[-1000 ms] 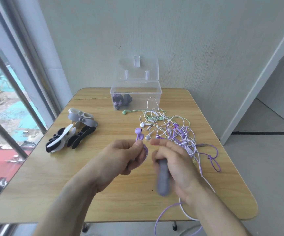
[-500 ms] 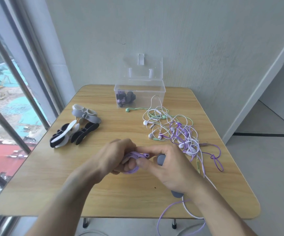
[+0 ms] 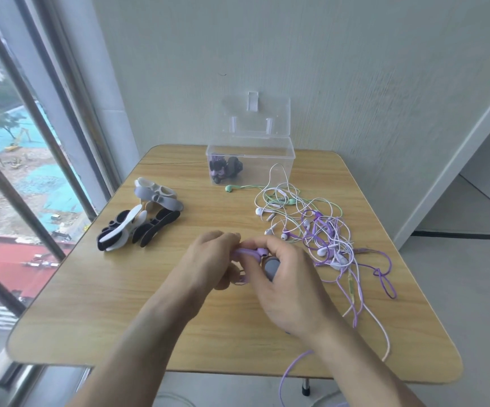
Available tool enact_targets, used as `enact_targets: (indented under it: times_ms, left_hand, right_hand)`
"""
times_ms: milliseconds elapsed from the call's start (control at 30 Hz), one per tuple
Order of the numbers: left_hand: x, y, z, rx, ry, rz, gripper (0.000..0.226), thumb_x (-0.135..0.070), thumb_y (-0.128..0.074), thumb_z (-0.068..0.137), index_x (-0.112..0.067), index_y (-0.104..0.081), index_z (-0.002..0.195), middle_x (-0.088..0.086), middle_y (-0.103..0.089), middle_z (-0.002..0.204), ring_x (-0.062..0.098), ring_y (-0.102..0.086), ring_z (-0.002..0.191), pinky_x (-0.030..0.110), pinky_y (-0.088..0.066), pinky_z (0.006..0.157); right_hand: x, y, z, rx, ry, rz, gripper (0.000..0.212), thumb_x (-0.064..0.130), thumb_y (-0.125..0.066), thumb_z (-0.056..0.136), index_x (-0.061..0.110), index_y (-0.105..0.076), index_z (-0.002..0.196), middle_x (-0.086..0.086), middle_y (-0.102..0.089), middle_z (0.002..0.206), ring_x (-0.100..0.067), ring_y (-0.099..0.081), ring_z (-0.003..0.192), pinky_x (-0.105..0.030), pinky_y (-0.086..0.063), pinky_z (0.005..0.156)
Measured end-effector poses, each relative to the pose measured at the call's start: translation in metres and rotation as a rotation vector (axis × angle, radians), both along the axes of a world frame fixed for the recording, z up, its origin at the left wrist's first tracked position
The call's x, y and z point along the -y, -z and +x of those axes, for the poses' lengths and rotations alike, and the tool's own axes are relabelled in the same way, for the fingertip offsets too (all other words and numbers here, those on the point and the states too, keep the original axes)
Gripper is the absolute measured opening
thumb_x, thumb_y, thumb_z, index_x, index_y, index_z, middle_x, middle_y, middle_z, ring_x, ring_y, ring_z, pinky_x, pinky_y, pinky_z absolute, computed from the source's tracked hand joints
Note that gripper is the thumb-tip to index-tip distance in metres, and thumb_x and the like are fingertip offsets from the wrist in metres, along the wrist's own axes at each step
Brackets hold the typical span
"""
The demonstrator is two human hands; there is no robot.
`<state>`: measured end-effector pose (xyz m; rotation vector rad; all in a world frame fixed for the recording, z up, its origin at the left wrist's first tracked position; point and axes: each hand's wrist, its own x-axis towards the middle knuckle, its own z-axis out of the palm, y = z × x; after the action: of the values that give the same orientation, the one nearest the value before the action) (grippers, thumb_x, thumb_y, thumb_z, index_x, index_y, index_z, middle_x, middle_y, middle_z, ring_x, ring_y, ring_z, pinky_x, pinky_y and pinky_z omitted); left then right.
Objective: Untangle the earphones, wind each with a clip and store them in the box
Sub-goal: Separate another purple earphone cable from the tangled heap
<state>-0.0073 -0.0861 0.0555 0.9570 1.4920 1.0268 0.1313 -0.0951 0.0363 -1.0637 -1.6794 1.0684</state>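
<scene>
- Closing in tight now: both hands have come together at table centre, where a second ago they were apart with a purple earbud standing up between them.
- That purple earphone [image 3: 249,253] now lies sideways, long axis running nine to three o'clock, bud end toward three.
- Left hand [image 3: 208,259] pinches the earphone's left end, fingers curled round it.
- Right hand [image 3: 284,277] clamps the bud end with its fingertips, and the grey clip [image 3: 271,267] sits tucked in its palm, rounded tip pointing to twelve; earlier it hung toward six.
- Tangle of earphones [image 3: 311,230] sprawls at two o'clock of the hands.
- Clear box [image 3: 279,160] stands open at twelve, one wound set inside.
- Spare clips [image 3: 144,218] lie at ten o'clock on the table [image 3: 120,318].
</scene>
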Motion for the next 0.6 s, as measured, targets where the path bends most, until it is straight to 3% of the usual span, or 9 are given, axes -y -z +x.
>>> enact_targets:
  times_ms: [100, 167, 267, 367, 500, 600]
  left_hand:
    - [0.003, -0.006, -0.01, 0.236, 0.053, 0.052, 0.019, -0.005, -0.05, 0.097, -0.001, -0.062, 0.084, 0.01, -0.055, 0.065, 0.022, -0.054, 0.058, 0.031, -0.035, 0.053]
    - [0.003, -0.005, -0.018, 0.257, 0.082, 0.081, 0.019, -0.007, -0.052, 0.098, -0.002, -0.067, 0.089, 0.009, -0.064, 0.076, 0.021, -0.06, 0.072, 0.031, -0.041, 0.061]
    - [-0.001, 0.001, -0.026, -0.1, 0.215, 0.188, 0.023, -0.028, -0.058, 0.096, -0.014, -0.075, 0.094, 0.002, -0.075, 0.087, 0.014, -0.063, 0.084, 0.031, -0.046, 0.071]
    - [0.002, 0.004, -0.023, -0.368, 0.441, 0.273, 0.036, -0.049, -0.054, 0.096, -0.021, -0.074, 0.086, -0.005, -0.074, 0.08, 0.005, -0.061, 0.071, 0.023, -0.048, 0.067]
    - [0.003, 0.011, -0.022, -0.617, 0.449, 0.342, 0.028, -0.039, -0.057, 0.097, -0.023, -0.071, 0.079, -0.005, -0.071, 0.072, 0.013, -0.064, 0.067, 0.028, -0.051, 0.063]
    - [0.003, 0.012, -0.022, -0.691, 0.427, 0.326, 0.025, -0.032, -0.057, 0.097, -0.03, -0.063, 0.073, -0.013, -0.067, 0.065, 0.008, -0.06, 0.061, 0.017, -0.044, 0.053]
  right_hand:
    - [-0.006, -0.002, 0.006, 0.053, 0.083, 0.065, 0.011, 0.015, -0.065, 0.094, 0.024, -0.07, 0.092, 0.016, -0.065, 0.069, 0.0, -0.059, 0.058, -0.019, -0.048, 0.056]
    - [-0.009, -0.004, 0.012, 0.069, 0.119, 0.071, 0.015, 0.015, -0.067, 0.093, 0.029, -0.068, 0.089, 0.017, -0.057, 0.065, -0.003, -0.048, 0.053, -0.013, -0.039, 0.053]
    - [-0.012, -0.006, 0.019, 0.061, 0.052, 0.004, 0.012, 0.011, -0.067, 0.093, 0.022, -0.07, 0.092, 0.021, -0.06, 0.063, 0.0, -0.051, 0.052, -0.008, -0.038, 0.055]
    - [-0.016, -0.004, 0.021, 0.115, 0.019, -0.047, 0.011, 0.008, -0.066, 0.094, 0.018, -0.07, 0.093, 0.027, -0.059, 0.056, 0.003, -0.053, 0.05, -0.006, -0.037, 0.053]
    - [-0.02, 0.001, 0.021, 0.243, 0.038, -0.049, 0.006, 0.017, -0.067, 0.093, 0.021, -0.072, 0.093, 0.017, -0.052, 0.055, -0.004, -0.043, 0.044, -0.011, -0.033, 0.047]
    - [-0.019, 0.002, 0.017, 0.268, 0.033, -0.05, 0.004, 0.024, -0.068, 0.093, 0.026, -0.071, 0.094, 0.007, -0.055, 0.064, -0.005, -0.04, 0.047, -0.017, -0.036, 0.049]
